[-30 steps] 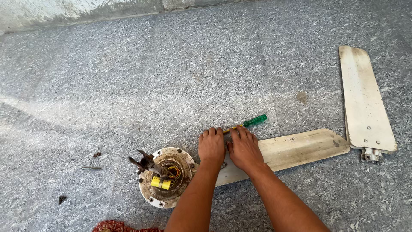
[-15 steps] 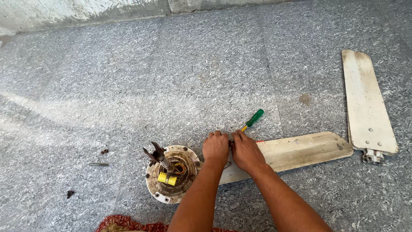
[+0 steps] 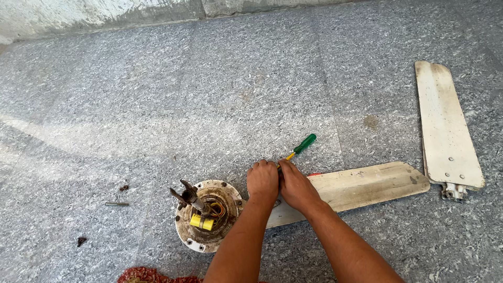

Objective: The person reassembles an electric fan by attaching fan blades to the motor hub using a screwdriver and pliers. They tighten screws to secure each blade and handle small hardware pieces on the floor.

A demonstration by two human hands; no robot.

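A rusty round fan motor (image 3: 184, 222) with yellow wiring lies on the grey stone floor. One cream fan blade (image 3: 367, 186) reaches from it to the right. My left hand (image 3: 262, 181) and my right hand (image 3: 296, 187) are pressed together with curled fingers on the blade's root, beside the motor. A screwdriver (image 3: 304, 143) with a green handle and a yellow shaft sticks up and to the right from between the hands. My right hand seems to grip its shaft. The tip is hidden under the fingers.
A second, loose fan blade (image 3: 448, 126) with a metal bracket lies at the far right. A small bolt (image 3: 116, 204) and dark bits (image 3: 123, 187) sit left of the motor. Red cloth (image 3: 144, 275) shows at the bottom edge. A wall base (image 3: 105, 13) runs along the top.
The screwdriver's handle has swung from nearly level to pointing steeply up and right. Both hands stay on the blade's root. The view has shifted slightly.
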